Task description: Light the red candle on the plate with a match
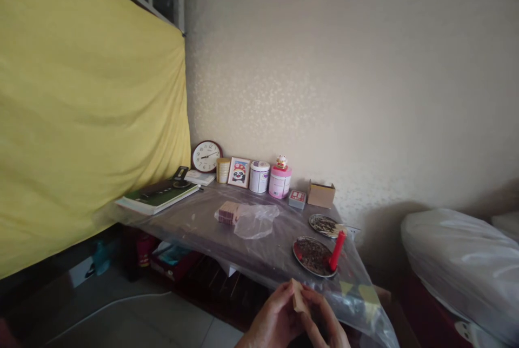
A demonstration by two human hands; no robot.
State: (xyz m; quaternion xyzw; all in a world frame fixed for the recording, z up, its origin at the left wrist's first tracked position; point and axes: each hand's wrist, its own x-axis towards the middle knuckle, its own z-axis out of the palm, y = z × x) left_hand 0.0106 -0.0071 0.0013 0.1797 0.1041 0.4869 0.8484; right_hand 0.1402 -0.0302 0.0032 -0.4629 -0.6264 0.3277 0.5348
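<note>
Both hands meet at the desk's (194, 223) near edge, just this side of the red candle (337, 251), left hand (272, 320) and right hand (324, 321) together pinching a small pale card (299, 296), seemingly only just picked up, nothing placed yet.

Near edge of plastic-covered table (194, 223): plate (313, 255) w/ red candle (337, 251) blocks right side, second plate (324, 225) behind. Crumpled bag (255, 220) mid-table. Open strip btwn bag & plates. Back wall lined w/ clock (206, 156), tins (259, 176); books (158, 195) left.
</note>
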